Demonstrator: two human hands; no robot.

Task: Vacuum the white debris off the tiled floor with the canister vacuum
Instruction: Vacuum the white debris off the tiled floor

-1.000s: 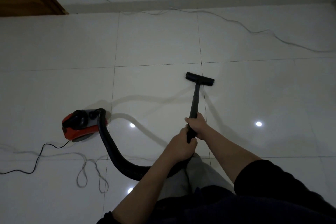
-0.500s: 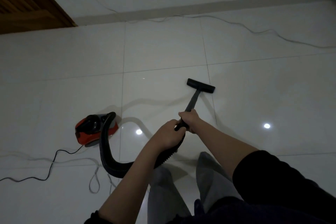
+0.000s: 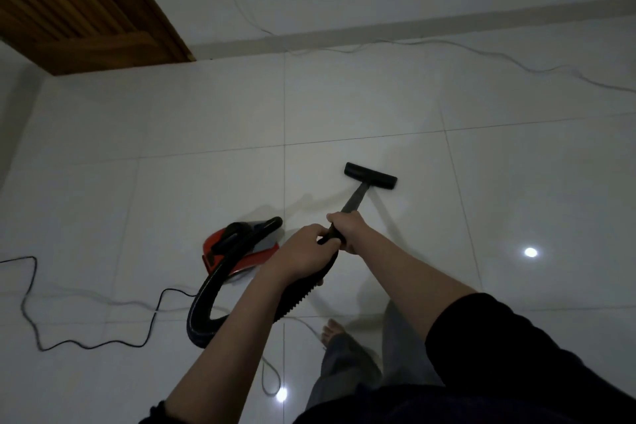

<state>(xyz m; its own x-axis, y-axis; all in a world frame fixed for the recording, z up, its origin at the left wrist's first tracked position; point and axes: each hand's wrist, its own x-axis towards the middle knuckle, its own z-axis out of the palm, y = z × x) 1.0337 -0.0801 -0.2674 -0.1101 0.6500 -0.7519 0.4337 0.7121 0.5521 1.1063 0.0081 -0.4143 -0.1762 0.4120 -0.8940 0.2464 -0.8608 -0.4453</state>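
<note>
Door (image 3: 79, 3), one, wooden, upper left; black cord (image 3: 86, 342) snaking over tiled floor (image 3: 206, 120) lower left; one red canister vacuum (image 3: 241, 253) left of centre, hose (image 3: 206, 303) looping to wand (image 3: 354, 200); left hand (image 3: 303, 256) and right hand (image 3: 346, 231) both gripping wand; one floor nozzle (image 3: 371, 175) flat on tile; white cable (image 3: 516, 62) along far wall; bare tile right

Hidden: wand (image 3: 354, 200) grip under both hands | Cut off: black cord (image 3: 31, 289) (left edge) | Too small: white debris
</note>
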